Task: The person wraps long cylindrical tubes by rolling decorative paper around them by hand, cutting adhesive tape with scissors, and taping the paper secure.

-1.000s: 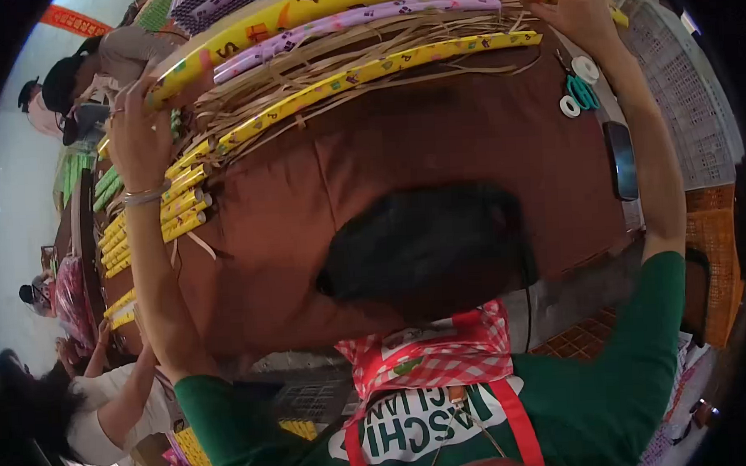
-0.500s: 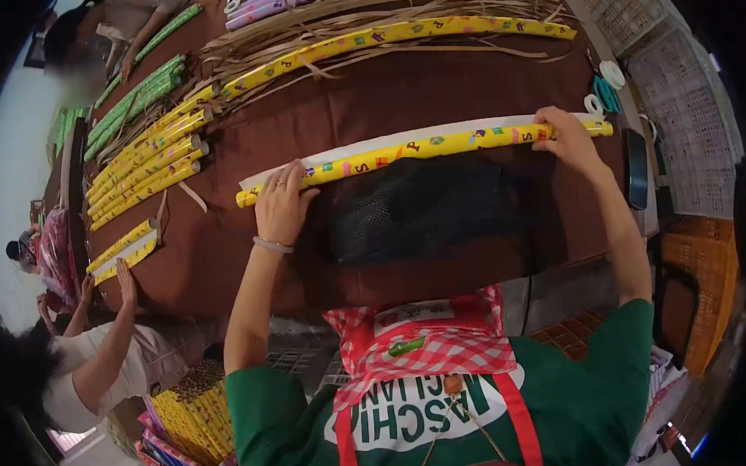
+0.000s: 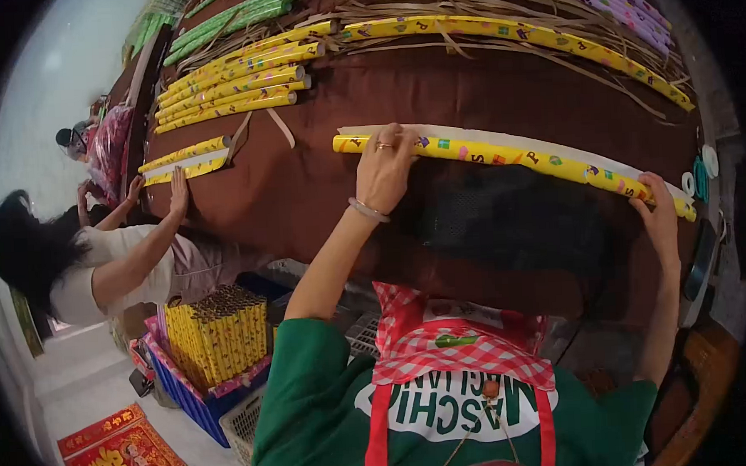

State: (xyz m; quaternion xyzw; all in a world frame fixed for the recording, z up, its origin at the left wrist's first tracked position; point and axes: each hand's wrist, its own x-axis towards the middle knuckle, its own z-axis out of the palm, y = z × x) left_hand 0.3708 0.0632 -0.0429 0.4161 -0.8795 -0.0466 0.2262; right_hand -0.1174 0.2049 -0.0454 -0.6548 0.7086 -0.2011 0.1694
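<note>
A long roll of yellow printed wrapping paper (image 3: 503,156) lies across the brown-covered table in front of me, with a strip of its white underside (image 3: 565,153) showing along the far edge. My left hand (image 3: 384,170) is closed over the roll near its left end, fingers on top and thumb on the near side. Close to the right end, my right hand (image 3: 659,217) grips the same roll between thumb and fingers. A black mesh bundle (image 3: 514,223) lies on the near side of the roll, between my forearms.
Rolled yellow papers (image 3: 241,80), green rolls (image 3: 235,24) and purple rolls (image 3: 604,2) lie farther back among brown strips (image 3: 463,2). Teal scissors (image 3: 701,179) rest at right. Another person (image 3: 99,253) presses a yellow sheet (image 3: 189,168) at left. A blue crate (image 3: 199,407) holds yellow rolls.
My view has swung left, bringing the crate and a red poster on the floor into sight. Both hands remain on the yellow roll, and less white underside shows at its left end.
</note>
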